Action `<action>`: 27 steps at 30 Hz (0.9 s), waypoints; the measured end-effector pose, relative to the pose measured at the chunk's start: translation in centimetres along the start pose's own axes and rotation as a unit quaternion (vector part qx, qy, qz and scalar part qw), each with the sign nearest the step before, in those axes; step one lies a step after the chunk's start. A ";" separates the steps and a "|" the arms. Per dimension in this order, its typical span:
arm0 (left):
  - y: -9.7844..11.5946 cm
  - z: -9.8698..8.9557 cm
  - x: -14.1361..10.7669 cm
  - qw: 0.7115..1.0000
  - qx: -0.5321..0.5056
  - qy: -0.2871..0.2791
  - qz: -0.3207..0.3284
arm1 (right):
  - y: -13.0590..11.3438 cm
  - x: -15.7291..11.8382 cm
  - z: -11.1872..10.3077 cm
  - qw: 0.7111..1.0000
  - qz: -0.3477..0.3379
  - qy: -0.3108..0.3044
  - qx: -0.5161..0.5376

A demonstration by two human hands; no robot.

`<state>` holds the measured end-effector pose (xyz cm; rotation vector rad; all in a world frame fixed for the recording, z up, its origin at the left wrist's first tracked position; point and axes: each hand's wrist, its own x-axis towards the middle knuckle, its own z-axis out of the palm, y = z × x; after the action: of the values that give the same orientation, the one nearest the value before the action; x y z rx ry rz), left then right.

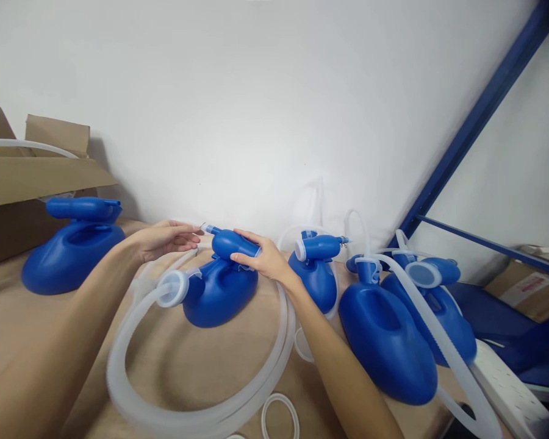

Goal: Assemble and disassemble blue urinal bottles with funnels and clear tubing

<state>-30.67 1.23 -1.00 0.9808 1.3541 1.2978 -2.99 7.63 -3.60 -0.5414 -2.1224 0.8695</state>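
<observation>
A blue plastic bottle (222,299) stands on the brown surface, with a blue rounded funnel head (232,244) just above it. My right hand (266,255) is closed around the right end of that head, thumb in front and fingers over the top. At the head's left end is a pale nozzle (209,228). My left hand (171,236) is beside it, fingertips closed on a thin wire clip (203,226) at the nozzle's tip. From the bottle's white-capped neck (172,289), a thick translucent hose (119,372) loops forward under my right forearm.
Another blue bottle (73,256) sits left, before an open cardboard box (41,177). Several blue bottles, including one near bottle (384,341), stand right with hoses attached. White rings, one ring (280,397) nearest, lie in front. A blue metal frame (480,116) slants up at right.
</observation>
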 end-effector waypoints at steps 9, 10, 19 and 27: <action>1.2 -0.2 -0.9 0.957 0.237 0.033 0.164 | -0.1 -0.1 0.1 1.000 0.004 -0.002 0.006; 1.3 0.0 -1.1 0.949 0.251 0.045 0.188 | -0.1 -0.1 0.0 1.000 0.005 -0.003 0.006; 1.9 1.8 -2.0 0.871 0.346 0.020 0.348 | -0.2 -0.1 -0.2 1.000 0.008 -0.013 -0.001; 1.4 -0.4 -0.7 0.885 0.326 0.082 0.323 | 0.1 -0.1 -0.4 1.000 0.005 -0.018 -0.007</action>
<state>-31.03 0.62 0.49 1.9513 1.7220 1.4398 -2.65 7.78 -3.53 -0.5484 -2.1622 0.8766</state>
